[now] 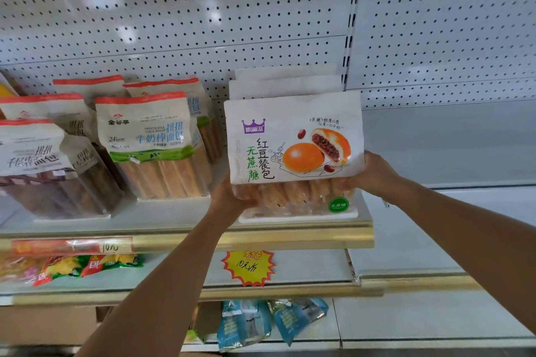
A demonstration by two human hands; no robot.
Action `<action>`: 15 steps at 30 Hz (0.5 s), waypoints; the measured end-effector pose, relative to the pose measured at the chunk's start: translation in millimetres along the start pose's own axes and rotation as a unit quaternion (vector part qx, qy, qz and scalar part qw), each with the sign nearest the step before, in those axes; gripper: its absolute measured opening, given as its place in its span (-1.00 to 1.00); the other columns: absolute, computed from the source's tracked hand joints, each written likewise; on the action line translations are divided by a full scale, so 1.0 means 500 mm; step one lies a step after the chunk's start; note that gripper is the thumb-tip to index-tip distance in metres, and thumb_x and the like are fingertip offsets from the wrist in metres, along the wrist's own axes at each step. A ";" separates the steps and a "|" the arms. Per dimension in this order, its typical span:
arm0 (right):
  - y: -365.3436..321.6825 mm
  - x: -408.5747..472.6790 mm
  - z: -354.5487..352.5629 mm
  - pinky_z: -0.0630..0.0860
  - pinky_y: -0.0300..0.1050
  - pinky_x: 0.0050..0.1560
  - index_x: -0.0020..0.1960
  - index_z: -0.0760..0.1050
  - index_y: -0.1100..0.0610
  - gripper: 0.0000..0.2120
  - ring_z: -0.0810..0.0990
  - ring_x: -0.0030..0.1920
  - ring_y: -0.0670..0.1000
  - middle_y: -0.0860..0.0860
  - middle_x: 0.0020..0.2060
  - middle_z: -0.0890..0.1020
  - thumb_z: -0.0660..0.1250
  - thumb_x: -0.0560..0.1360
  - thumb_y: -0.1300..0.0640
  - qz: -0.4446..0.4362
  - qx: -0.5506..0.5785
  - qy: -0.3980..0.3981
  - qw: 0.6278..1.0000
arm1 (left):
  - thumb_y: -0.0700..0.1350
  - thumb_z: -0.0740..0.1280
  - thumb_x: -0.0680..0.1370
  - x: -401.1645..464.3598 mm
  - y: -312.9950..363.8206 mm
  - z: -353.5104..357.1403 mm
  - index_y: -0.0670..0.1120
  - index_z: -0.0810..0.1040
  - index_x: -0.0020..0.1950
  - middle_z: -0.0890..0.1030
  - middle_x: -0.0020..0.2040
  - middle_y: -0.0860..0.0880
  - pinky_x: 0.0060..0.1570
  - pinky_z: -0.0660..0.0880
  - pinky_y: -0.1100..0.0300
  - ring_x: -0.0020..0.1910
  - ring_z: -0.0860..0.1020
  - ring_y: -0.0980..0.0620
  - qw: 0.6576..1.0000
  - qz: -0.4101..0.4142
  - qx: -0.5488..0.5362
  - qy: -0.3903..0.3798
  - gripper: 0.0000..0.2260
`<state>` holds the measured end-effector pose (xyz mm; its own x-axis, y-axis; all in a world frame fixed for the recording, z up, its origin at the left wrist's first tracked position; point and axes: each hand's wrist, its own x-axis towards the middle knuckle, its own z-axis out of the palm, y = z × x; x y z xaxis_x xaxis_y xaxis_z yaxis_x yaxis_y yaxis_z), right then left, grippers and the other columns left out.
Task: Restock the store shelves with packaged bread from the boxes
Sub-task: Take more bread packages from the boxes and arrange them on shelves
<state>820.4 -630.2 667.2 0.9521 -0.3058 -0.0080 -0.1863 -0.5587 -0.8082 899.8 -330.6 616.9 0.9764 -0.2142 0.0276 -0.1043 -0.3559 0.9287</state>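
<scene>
A white bag of red bean buns stands upright at the front of the top shelf, its clear lower part showing the buns. My left hand grips its lower left corner and my right hand grips its lower right side. Two more white bags of the same kind stand right behind it. To the left stand several bags of twisted milk stick bread, some with darker sticks.
A white pegboard back wall rises behind the shelf. The bay to the right holds no goods. Colourful snack packs lie on the lower left shelf, blue packets below, and a yellow price burst hangs under the top shelf.
</scene>
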 end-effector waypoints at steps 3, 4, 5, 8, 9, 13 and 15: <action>-0.010 -0.017 0.002 0.50 -0.14 -0.16 0.21 0.42 0.02 -0.36 0.57 -0.07 -0.01 -0.15 -0.16 0.60 0.62 0.23 0.27 0.014 0.017 0.012 1.000 | -0.31 0.58 0.32 -0.003 -0.009 0.005 -0.17 0.57 0.26 0.64 0.09 -0.02 -0.18 0.45 0.40 0.07 0.59 0.00 1.000 -0.017 0.015 -0.012 -0.48; -0.008 -0.019 0.004 0.51 -0.13 -0.15 0.22 0.44 0.04 -0.37 0.58 -0.04 0.02 -0.13 -0.15 0.60 0.60 0.24 0.29 0.024 0.021 0.016 0.999 | -0.31 0.58 0.32 -0.005 -0.006 0.008 -0.16 0.57 0.26 0.65 0.08 0.00 -0.17 0.44 0.41 0.04 0.59 0.04 1.000 -0.024 0.012 -0.013 -0.48; -0.009 -0.022 0.007 0.50 -0.15 -0.19 0.21 0.46 0.08 -0.41 0.58 -0.04 0.03 -0.10 -0.15 0.61 0.59 0.25 0.30 0.033 0.019 0.022 0.999 | -0.32 0.57 0.33 -0.003 -0.006 0.012 -0.16 0.56 0.26 0.64 0.08 0.01 -0.17 0.44 0.42 0.01 0.59 0.09 1.000 -0.027 0.005 -0.013 -0.48; -0.007 -0.021 0.014 0.46 -0.18 -0.27 0.14 0.55 0.14 -0.52 0.61 -0.07 0.03 -0.02 -0.15 0.65 0.57 0.26 0.30 0.064 0.024 0.045 0.997 | -0.27 0.59 0.32 0.003 -0.007 0.023 -0.17 0.58 0.26 0.63 0.04 0.04 -0.06 0.46 0.32 0.09 0.60 -0.01 0.999 -0.037 0.001 -0.007 -0.48; -0.008 -0.022 0.015 0.49 -0.17 -0.24 0.13 0.55 0.14 -0.52 0.63 -0.05 0.05 0.01 -0.13 0.66 0.57 0.25 0.29 0.073 0.033 0.051 0.996 | -0.25 0.60 0.31 0.005 -0.009 0.024 -0.16 0.57 0.26 0.63 0.03 0.04 0.01 0.46 0.27 0.12 0.59 -0.06 0.999 -0.039 0.002 -0.005 -0.47; -0.017 -0.046 0.028 0.56 -0.05 -0.03 0.30 0.41 0.16 -0.31 0.61 0.10 0.12 0.05 0.07 0.62 0.59 0.23 0.18 0.097 0.048 0.079 0.991 | -0.26 0.61 0.29 -0.003 0.001 0.006 -0.13 0.45 0.30 0.59 0.04 0.05 0.08 0.49 0.09 0.19 0.55 -0.11 0.998 -0.055 -0.019 -0.021 -0.36; -0.041 -0.069 0.039 0.47 0.02 0.16 0.46 0.21 0.20 -0.21 0.46 0.28 0.17 0.14 0.27 0.45 0.54 0.34 0.23 0.113 0.027 0.155 0.981 | -0.23 0.61 0.33 -0.018 0.012 -0.015 -0.12 0.35 0.44 0.55 0.21 0.01 0.22 0.45 0.03 0.31 0.47 -0.12 0.998 -0.051 -0.020 -0.038 -0.25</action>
<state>795.9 -592.8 672.5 0.7673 -0.6410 -0.0183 -0.3632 -0.4108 -0.8362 891.8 -324.0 625.1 0.9644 -0.2470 -0.0947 0.0046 -0.3423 0.9396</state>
